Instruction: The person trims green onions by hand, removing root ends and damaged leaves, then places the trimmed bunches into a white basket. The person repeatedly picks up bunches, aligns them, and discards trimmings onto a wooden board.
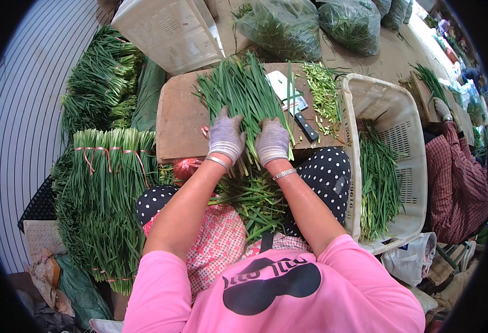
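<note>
Both my hands wear dirty, light knit gloves. A loose heap of long green garlic chives (244, 89) lies across a brown wooden board (181, 116). My left hand (227, 135) rests on the heap's left lower edge, and my right hand (272, 139) presses its right lower edge, with leaves between them. Whether the fingers close around any stalks is hidden. Right of the heap lies a cleaver, its blade (284, 89) partly under leaves and its black handle (306, 127) towards me. Cut pale stalk ends (321, 91) are piled at the board's right side.
Tied chive bundles (114, 179) are stacked at left. A white plastic crate (414, 166) holding loose chives stands at right; another crate (169, 37) leans behind the board. Filled plastic bags (281, 31) stand beyond. Trimmings (260, 204) cover my lap. A co-worker's checked sleeve (452, 145) is far right.
</note>
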Demonstrator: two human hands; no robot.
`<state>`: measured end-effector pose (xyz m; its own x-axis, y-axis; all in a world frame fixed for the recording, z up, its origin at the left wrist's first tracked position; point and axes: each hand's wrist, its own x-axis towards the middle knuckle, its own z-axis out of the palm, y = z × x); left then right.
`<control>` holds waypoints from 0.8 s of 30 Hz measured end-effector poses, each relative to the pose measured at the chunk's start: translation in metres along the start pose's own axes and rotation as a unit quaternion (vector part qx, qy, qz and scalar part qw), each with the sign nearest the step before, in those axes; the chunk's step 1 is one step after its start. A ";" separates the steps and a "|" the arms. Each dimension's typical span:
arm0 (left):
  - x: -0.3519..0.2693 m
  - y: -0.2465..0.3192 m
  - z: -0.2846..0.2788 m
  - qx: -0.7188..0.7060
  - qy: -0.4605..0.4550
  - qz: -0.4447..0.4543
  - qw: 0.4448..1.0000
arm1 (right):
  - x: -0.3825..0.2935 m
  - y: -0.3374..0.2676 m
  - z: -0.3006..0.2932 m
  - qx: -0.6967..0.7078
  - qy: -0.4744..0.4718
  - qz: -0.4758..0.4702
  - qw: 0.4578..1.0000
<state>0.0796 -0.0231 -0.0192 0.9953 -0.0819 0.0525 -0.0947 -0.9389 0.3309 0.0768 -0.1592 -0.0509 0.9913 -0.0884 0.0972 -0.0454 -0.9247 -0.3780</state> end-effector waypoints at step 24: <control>0.004 -0.001 0.004 0.064 0.011 0.135 0.989 | -0.002 0.005 -0.009 0.056 -0.020 -0.081 0.995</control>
<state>0.0841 -0.0237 -0.0231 0.9330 -0.3300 0.1438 -0.3526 -0.9183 0.1799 0.0731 -0.1675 -0.0446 0.9887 0.0746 0.1297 0.1267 -0.8783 -0.4610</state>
